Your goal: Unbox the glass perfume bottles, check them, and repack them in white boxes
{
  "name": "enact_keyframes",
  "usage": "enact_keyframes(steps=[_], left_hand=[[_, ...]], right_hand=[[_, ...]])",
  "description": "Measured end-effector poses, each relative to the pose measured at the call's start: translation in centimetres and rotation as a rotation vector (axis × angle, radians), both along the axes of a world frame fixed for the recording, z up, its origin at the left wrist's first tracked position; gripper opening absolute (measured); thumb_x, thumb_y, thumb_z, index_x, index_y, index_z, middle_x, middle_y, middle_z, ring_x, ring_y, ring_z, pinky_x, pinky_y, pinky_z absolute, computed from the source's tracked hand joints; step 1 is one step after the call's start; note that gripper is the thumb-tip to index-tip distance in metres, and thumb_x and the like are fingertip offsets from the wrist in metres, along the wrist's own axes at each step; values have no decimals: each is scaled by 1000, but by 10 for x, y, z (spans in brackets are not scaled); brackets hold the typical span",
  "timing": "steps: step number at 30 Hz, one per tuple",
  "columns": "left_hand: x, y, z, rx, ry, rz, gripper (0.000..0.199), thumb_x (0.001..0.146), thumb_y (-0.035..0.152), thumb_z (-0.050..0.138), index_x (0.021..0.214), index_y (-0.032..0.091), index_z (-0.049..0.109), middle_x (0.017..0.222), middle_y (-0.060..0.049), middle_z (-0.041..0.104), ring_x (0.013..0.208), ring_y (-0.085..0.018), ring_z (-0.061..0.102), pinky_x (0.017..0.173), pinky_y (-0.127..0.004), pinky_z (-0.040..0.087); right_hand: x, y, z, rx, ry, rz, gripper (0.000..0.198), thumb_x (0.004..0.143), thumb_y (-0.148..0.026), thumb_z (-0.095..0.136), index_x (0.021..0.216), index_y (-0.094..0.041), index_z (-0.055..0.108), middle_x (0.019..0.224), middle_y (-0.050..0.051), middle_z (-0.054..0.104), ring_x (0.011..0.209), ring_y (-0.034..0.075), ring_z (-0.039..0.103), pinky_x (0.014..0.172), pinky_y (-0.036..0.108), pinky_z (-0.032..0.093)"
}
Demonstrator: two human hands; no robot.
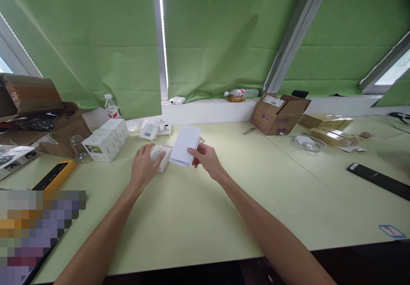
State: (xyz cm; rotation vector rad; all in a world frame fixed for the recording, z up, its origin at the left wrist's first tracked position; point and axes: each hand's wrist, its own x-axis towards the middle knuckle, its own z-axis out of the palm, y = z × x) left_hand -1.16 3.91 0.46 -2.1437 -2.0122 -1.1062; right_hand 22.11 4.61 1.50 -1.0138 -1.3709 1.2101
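Observation:
My right hand [206,159] pinches several flat white sheets, perhaps folded paper [185,145], between thumb and fingers, raised over the table. Something small and shiny shows behind their right edge, too little to name. To the left, my left hand [145,165] has its thumb and fingers about a small white box [165,159] with printing on top. Part of that box is hidden behind the thumb. Just beyond lie a white packet with a barcode [149,130] and a white tray [165,130] with small items in it.
Stacked white boxes [105,142] and a clear bottle [112,107] stand at the left, near an orange-and-black case [55,176]. An opened cardboard box [275,115], a coiled white cable [307,144] and a long black object [379,180] are at the right.

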Motion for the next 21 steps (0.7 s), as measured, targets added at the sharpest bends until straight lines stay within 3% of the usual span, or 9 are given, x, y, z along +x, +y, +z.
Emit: enact_keyframes(steps=[3,6,14,21], left_hand=[[1,2,-11,-106,112,1,73,81,63,46,134,13,40,131,-17,51,118,-33,48,94,-42,38],[5,0,-18,-169,174,-3,71,82,57,48,137,15,34,130,-16,52,115,-33,50,94,-42,36],[3,-1,-14,-289,202,-43,74,76,37,53,141,16,26,132,-16,47,116,-32,47,91,-37,37],[7,-2,-18,-290,229,-55,63,79,57,47,128,17,41,122,-16,51,117,-34,44,97,-42,28]], right_hand=[[0,1,0,27,11,-54,38,71,-49,71,87,-16,62,71,3,65,51,11,57,43,24,49],[0,1,0,32,4,-58,37,72,-48,71,87,-16,62,72,4,66,52,11,58,43,23,50],[1,2,-1,29,-20,-46,36,73,-47,70,90,-16,61,73,4,65,53,12,59,43,23,51],[2,3,-3,41,-52,-49,35,74,-47,70,90,-16,61,73,4,66,52,11,58,44,23,51]])
